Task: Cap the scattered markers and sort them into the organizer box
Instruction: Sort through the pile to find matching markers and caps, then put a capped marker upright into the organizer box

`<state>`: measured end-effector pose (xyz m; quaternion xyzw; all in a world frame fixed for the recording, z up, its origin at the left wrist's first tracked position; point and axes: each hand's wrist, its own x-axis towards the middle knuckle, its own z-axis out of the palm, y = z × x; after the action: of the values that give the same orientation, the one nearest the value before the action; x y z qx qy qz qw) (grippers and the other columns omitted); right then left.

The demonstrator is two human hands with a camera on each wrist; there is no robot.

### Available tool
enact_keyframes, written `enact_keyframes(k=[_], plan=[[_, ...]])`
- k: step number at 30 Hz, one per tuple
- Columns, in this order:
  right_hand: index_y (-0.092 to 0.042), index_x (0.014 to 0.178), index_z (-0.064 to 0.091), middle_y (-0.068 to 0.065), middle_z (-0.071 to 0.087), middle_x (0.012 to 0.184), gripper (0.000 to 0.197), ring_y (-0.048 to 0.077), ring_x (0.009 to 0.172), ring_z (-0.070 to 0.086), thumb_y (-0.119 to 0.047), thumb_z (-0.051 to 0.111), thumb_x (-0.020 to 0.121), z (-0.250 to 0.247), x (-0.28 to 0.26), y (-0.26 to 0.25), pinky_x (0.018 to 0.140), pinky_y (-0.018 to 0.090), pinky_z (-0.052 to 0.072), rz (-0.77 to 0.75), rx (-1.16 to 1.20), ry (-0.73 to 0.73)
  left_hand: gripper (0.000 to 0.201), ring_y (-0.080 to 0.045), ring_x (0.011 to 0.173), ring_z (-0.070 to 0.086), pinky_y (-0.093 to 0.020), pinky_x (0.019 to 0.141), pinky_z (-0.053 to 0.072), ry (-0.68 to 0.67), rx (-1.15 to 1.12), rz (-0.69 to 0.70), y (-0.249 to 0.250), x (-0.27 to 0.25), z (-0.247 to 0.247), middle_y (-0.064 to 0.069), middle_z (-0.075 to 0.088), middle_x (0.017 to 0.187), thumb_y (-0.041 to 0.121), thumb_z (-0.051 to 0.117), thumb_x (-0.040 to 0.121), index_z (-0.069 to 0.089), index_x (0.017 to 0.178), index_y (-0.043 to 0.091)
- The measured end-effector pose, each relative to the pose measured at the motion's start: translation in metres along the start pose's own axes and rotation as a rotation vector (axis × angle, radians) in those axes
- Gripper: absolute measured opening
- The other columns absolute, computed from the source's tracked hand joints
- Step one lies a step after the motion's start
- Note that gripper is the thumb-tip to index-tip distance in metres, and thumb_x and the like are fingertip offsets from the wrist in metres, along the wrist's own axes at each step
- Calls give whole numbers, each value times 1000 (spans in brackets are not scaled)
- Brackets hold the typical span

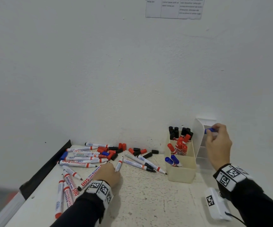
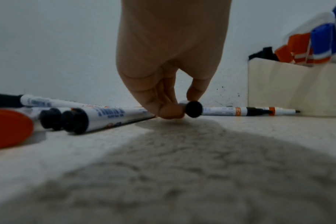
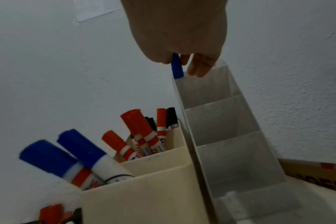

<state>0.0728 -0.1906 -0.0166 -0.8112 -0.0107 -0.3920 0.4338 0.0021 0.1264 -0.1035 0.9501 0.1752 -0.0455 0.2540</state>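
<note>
Many uncapped whiteboard markers [image 1: 83, 163] and loose red, black and blue caps [image 1: 116, 150] lie on the table's left half. My left hand [image 1: 115, 170] pinches the rear end of one white uncapped marker [image 1: 119, 163] that rests on the table; the left wrist view shows its black end plug [image 2: 193, 109] beside my fingertips [image 2: 169, 110]. My right hand [image 1: 212, 131] grips a blue-capped marker [image 3: 177, 68] above the top compartment of a translucent white organizer [image 3: 220, 121]. Its body is mostly hidden in my hand. The cream organizer box [image 1: 181, 176] holds black, red and blue capped markers.
The white wall stands right behind the table and both organizers. A black strip [image 1: 47, 166] borders the table's left edge. Three thin uncapped markers [image 1: 142, 163] lie just left of the cream box. A white device [image 1: 217, 205] hangs at my right wrist.
</note>
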Motion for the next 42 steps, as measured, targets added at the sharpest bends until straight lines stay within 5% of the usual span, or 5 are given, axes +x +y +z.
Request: enact_keyframes(k=[6, 10, 18, 28, 42], plan=[[-2, 106, 51, 21, 42, 121, 22, 35, 111, 39, -9, 52, 86, 11, -7, -42, 92, 42, 34, -27, -183, 186, 21, -16, 71, 55, -23, 71, 46, 58, -366, -45, -4, -5, -8, -6, 61, 78, 23, 53, 90, 62, 76, 10], [-3, 98, 53, 15, 44, 109, 15, 16, 98, 37, -4, 51, 83, 34, -19, -92, 86, 24, 32, -251, -2, 178, 18, -20, 74, 58, -32, 81, 52, 71, -459, -62, -8, -9, -17, -11, 62, 83, 22, 55, 89, 59, 73, 13], [-12, 106, 56, -1, 57, 79, 19, 10, 57, 48, -12, 43, 92, 111, -67, -118, 56, 21, 41, -61, 92, -688, 8, -16, 93, 59, -23, 82, 47, 96, -331, 23, -11, -14, -19, 0, 56, 93, 25, 55, 90, 52, 94, 19], [-33, 142, 28, -2, 25, 150, 45, 30, 135, 22, -35, 29, 97, 172, -91, -40, 108, 45, 23, -181, -655, -1145, 18, -13, 88, 59, -24, 82, 48, 64, -277, 65, -8, -11, -8, -1, 61, 102, 28, 52, 92, 55, 106, 17], [-24, 107, 50, 4, 52, 120, 14, 23, 110, 44, -26, 42, 95, 181, -92, -54, 96, 39, 34, -137, -579, -1032, 25, -16, 92, 58, -32, 87, 51, 92, -240, 62, -7, -16, -3, 2, 54, 95, 30, 53, 91, 56, 110, 14]])
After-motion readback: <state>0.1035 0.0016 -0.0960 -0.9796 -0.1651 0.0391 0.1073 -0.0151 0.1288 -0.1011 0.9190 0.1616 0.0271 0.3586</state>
